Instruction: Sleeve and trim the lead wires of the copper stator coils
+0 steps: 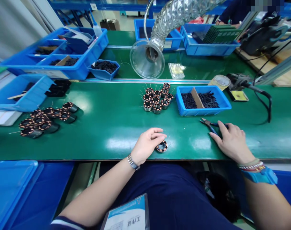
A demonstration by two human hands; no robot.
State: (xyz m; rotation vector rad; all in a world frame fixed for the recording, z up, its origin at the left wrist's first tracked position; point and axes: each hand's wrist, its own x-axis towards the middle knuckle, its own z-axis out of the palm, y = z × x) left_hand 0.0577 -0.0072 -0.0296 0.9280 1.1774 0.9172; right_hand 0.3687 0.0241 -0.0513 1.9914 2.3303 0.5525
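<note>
Close to the front edge of the green bench, my left hand (149,143) has its thumb and fingers closed at the rim of a copper-wound motor stator (162,146). Thin wire ends stick up from the stator beside the fingertips. Farther right, my right hand (231,140) curls over the blue handles of a pair of wire cutters (209,124), whose jaws point to the upper left. The cutters lie on the bench, and part of the handles is hidden under the fingers. Beyond both hands stands a cluster of stators (157,99) with upright wires.
More stators (43,121) sit at the left. Right of centre is a divided blue bin (203,111) of short black pieces. A metal exhaust hose with a clear funnel (147,67) hangs over the bench. Behind the bin are a tape roll (219,82) and a cabled tool (241,81).
</note>
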